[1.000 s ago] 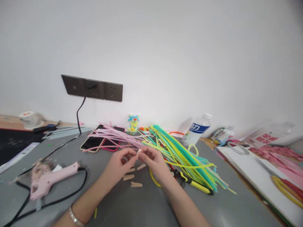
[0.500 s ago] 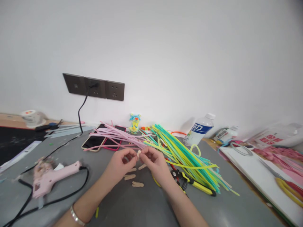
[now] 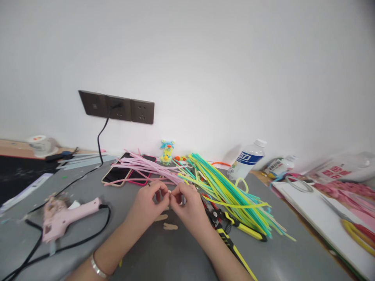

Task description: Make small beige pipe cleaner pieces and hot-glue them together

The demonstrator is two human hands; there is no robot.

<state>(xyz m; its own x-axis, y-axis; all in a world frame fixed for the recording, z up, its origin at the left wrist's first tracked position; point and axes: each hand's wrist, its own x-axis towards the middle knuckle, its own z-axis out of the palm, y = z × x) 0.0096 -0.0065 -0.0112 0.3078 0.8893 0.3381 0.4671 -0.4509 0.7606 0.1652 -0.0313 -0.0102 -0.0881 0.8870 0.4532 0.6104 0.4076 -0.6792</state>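
My left hand (image 3: 149, 203) and my right hand (image 3: 189, 203) meet above the grey table, thumbs and forefingers pinched together. Between the fingertips is a short beige piece of pipe cleaner (image 3: 169, 192), mostly covered by the fingers. Below the hands, folded beige pipe cleaner pieces (image 3: 170, 226) lie on the table, some partly hidden. Beside my right forearm are yellow-and-black pliers (image 3: 244, 229). Pink pipe cleaners (image 3: 146, 165) lie just beyond my fingers, and a bundle of green and yellow pipe cleaners (image 3: 231, 195) spreads to the right.
At left lies a pink glue gun (image 3: 70, 216) with a looping black cord. Two phones (image 3: 116, 176) rest under the pink stems. Near the wall stand a small blue-yellow figure (image 3: 166, 152) and a bottle (image 3: 246, 160). Scissors (image 3: 357, 236) are at far right.
Both hands have come closer together around the beige piece, which shows less now. My right forearm has shifted, uncovering more of the pliers' lower handle.
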